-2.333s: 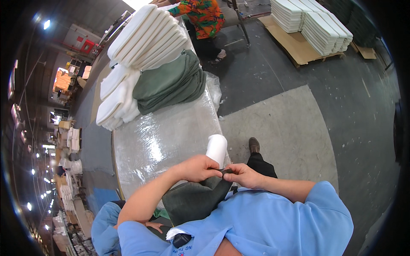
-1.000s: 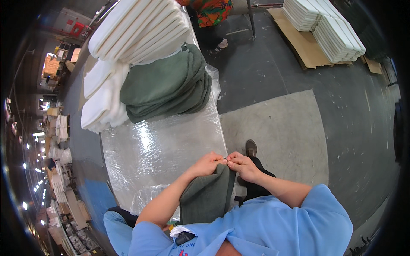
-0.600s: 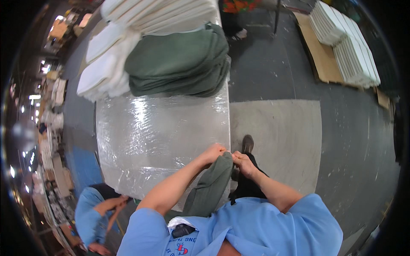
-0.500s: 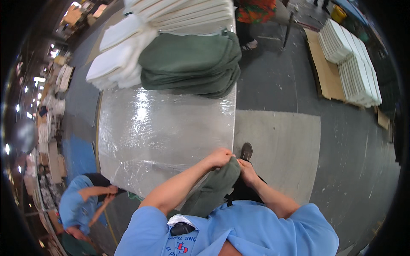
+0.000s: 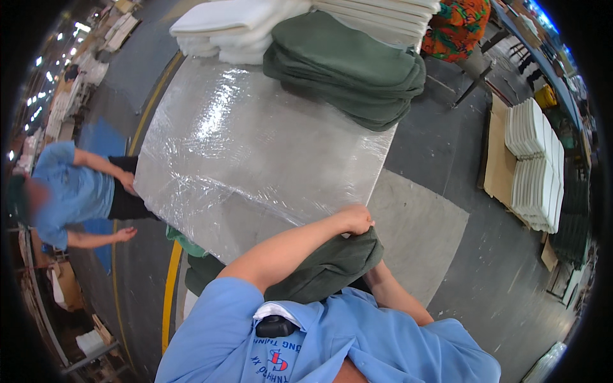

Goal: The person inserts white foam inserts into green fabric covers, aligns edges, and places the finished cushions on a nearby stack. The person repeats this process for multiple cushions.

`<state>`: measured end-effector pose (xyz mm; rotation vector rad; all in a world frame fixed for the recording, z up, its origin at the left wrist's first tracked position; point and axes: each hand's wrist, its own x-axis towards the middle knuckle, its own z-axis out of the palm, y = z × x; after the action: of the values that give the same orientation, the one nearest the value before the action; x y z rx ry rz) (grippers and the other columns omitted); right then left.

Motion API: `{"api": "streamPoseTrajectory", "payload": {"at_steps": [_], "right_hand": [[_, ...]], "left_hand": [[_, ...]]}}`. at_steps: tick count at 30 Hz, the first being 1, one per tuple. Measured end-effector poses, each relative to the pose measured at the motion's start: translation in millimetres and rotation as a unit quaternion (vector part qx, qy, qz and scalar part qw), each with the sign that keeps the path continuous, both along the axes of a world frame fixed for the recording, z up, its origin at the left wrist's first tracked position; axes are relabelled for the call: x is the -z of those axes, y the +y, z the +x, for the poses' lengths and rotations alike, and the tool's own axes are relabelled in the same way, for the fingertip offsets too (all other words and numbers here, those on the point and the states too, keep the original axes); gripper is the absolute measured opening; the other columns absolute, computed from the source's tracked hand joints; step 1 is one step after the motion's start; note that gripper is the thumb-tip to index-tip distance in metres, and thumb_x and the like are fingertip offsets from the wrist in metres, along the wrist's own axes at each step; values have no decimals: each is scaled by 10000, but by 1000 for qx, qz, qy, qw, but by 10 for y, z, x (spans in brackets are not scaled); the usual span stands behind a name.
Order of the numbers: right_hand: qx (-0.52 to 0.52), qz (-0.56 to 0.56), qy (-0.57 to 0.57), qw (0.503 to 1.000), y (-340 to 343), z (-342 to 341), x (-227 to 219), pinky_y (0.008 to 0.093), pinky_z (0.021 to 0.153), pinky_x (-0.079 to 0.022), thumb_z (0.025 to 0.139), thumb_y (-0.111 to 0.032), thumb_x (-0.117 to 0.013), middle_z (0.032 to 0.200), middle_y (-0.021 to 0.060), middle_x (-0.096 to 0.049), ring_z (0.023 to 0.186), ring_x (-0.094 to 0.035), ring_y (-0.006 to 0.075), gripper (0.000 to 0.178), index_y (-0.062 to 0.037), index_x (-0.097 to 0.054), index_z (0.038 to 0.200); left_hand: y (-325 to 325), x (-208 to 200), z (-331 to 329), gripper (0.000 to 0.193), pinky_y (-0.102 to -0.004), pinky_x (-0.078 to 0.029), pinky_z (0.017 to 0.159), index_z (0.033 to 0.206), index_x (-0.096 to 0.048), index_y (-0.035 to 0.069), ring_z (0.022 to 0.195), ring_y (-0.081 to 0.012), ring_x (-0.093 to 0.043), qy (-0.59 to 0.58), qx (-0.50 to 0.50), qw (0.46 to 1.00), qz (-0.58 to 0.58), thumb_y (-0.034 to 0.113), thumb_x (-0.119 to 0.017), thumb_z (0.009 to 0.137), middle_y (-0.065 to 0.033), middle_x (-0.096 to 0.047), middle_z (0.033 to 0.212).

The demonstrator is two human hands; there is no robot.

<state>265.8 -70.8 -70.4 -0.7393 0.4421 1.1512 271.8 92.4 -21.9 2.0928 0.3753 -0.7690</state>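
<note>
A dark green fabric cover (image 5: 332,265) with seams hangs in front of my body, at the near edge of the plastic-wrapped table (image 5: 255,140). My left hand (image 5: 357,219) is closed on its upper edge, at the table's near right corner. Behind the cloth, my right hand (image 5: 379,273) is mostly hidden; only the wrist side shows, so its fingers cannot be made out. Toward the far end of the table lies a stack of similar dark green covers (image 5: 341,70). White padded pieces (image 5: 223,25) lie to its left.
More white slabs (image 5: 383,13) are stacked at the table's far end. On the right, white slabs (image 5: 533,166) stand on cardboard (image 5: 498,150). A person in a blue shirt (image 5: 70,191) is at the table's left side. More green fabric (image 5: 201,271) lies below the near left edge.
My view has turned, so the table and stacks now sit farther right. The cover has been raised and spread wider, hiding my right hand. The person on the left now has arms apart.
</note>
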Motion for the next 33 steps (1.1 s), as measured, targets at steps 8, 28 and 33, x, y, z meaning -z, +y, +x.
{"api": "streamPoseTrajectory", "payload": {"at_steps": [8,28,33], "right_hand": [[-86,29,-65,994,-98,-84,408,397,869,-624,1112,-382,-545,1160,85,-696,994,-705,230,363,-76,-643,1281],[-211,105,9,972,69,-19,-68,428,925,-599,1093,-537,-493,1227,132,-681,1052,-695,270,536,-63,-608,1317],[-235,85,-91,964,-77,188,204,431,910,-600,1096,-545,-482,1205,136,-685,1030,-698,270,535,-65,-615,1290]], "left_hand": [[-99,318,84,287,-520,-576,811,960,-819,57,924,-430,-728,-12,13,996,87,280,-645,911,-243,-747,953],[72,97,-2397,367,-536,-518,780,996,-700,96,918,-422,-689,-104,-398,892,187,442,-586,1047,-176,-735,941],[98,-7,-2612,375,-545,-526,798,1043,-713,90,948,-423,-695,-128,-355,917,131,452,-617,1024,-187,-744,959]]}}
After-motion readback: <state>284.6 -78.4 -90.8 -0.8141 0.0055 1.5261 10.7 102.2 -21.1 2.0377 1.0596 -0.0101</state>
